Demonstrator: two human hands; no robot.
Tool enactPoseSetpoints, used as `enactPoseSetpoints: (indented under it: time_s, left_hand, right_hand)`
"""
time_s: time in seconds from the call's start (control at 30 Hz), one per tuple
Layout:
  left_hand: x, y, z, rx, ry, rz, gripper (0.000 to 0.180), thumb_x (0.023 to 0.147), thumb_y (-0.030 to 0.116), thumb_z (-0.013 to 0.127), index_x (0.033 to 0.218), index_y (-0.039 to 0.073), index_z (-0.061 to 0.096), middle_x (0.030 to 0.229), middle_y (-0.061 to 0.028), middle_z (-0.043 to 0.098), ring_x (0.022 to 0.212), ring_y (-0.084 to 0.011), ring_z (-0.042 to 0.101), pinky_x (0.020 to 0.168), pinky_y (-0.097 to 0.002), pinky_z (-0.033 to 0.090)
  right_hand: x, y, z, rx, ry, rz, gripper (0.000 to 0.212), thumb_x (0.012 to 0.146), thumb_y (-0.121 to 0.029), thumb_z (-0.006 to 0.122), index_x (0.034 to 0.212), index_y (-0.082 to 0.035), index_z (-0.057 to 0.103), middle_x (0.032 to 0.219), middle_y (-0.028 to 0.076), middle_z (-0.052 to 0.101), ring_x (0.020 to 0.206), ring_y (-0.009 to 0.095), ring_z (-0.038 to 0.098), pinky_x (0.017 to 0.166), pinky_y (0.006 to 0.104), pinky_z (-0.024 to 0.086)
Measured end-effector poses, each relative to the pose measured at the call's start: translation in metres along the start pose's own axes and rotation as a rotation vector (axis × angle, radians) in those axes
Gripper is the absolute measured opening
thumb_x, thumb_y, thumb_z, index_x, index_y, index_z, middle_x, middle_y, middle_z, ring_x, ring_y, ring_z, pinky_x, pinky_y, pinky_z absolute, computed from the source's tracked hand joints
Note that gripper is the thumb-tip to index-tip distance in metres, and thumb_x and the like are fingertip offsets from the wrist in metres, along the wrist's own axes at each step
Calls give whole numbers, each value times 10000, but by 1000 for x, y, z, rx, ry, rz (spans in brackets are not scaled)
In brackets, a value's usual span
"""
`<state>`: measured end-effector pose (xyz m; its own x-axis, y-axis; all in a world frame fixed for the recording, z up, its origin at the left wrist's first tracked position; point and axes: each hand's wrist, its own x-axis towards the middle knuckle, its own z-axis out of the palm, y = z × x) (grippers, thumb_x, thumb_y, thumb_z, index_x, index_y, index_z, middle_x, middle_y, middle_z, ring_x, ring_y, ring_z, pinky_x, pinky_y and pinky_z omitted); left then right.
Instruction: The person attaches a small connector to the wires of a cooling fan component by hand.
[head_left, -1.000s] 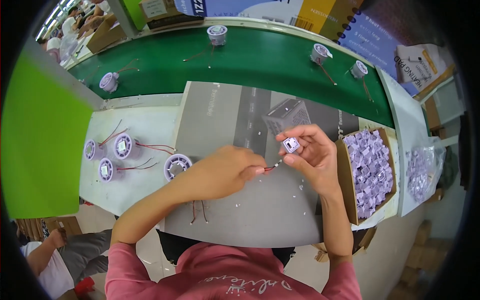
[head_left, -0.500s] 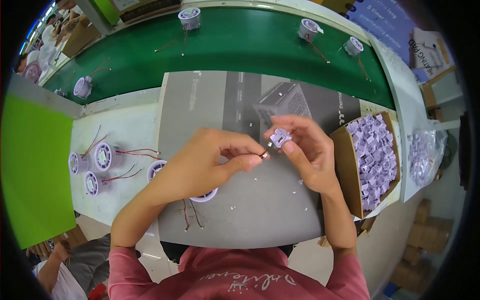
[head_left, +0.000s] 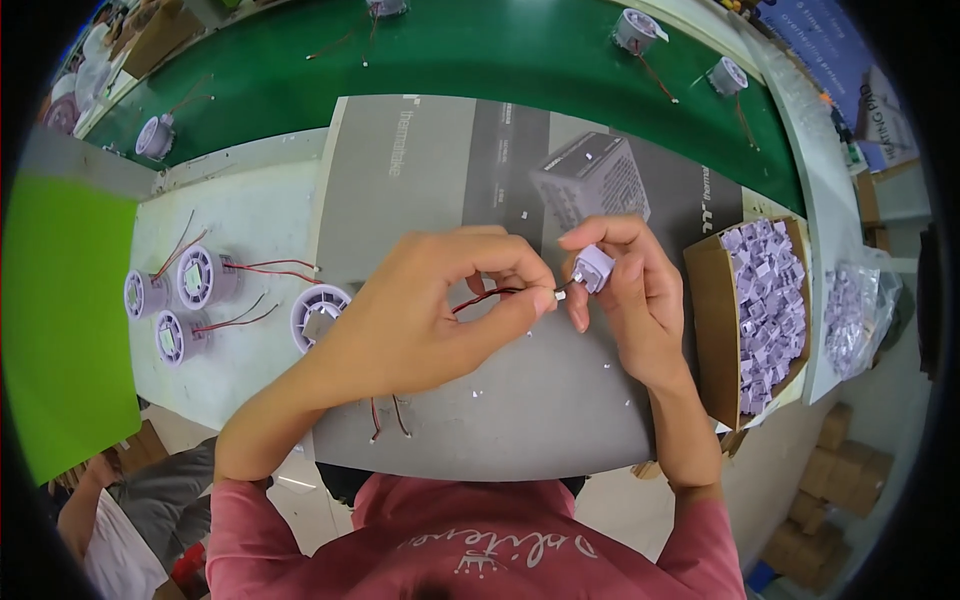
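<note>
Left hand (head_left: 430, 315): fingers pinching red and black wires (head_left: 480, 298) behind a small white connector (head_left: 560, 295); right hand (head_left: 645, 310): fingers gripping one lilac block (head_left: 594, 267), held above the grey sheet (head_left: 375, 240) beside the connector; work judged partway; whether block and connector are joined, cannot tell; remaining: three round lilac units (head_left: 202, 277) on the worktop (head_left: 245, 395), wires without blocks; carton (head_left: 712, 320) of loose blocks (head_left: 768, 310), right.

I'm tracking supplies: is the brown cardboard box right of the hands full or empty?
Nearly full: small lilac plastic pieces fill the box close to its rim.
</note>
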<state>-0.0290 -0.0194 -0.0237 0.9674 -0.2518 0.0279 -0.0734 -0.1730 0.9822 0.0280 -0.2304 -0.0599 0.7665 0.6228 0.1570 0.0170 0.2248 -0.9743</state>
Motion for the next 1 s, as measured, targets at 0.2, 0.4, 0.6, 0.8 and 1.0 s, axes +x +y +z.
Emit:
enactPoseSetpoints:
  time_s: [0.2,0.4,0.6,0.8,1.0]
  left_hand:
    - [1,0,-1,-27,-34,3,121,918,120,663,918,1,688,820,-35,639,755,-110,517,715,-274,398]
    - [1,-3,-3,-178,-49,-70,125,898,127,685,898,2,694,817,-21,656,764,-99,516,725,-263,397]
    - [-1,0,7,50,108,40,38,830,35,704,864,18,701,793,-53,667,726,-131,588,690,-283,443]
    - [-1,-1,9,288,136,158,87,781,6,718,866,16,703,744,-83,653,663,-204,615,671,-302,462]
    - [0,-2,4,-9,100,-23,69,826,75,709,871,22,714,778,-42,676,733,-121,571,694,-273,406]
  right_hand:
    - [-1,0,2,-58,-31,-94,372,1057,-279,485,1233,42,550,881,97,632,697,97,584,591,219,471]
    - [-4,2,4,-191,14,-194,325,1042,-235,522,1205,36,598,878,75,636,684,88,599,577,214,481]
    - [-5,-8,4,-279,88,-30,284,1040,-224,531,1144,10,653,710,2,578,593,43,561,493,185,420]
    - [-5,-14,6,-43,91,177,310,1053,-243,504,1149,23,631,630,-5,556,508,44,506,465,187,372]
    - [-4,-10,4,-61,6,19,299,1045,-200,513,1226,32,567,852,72,636,690,83,590,607,217,471]
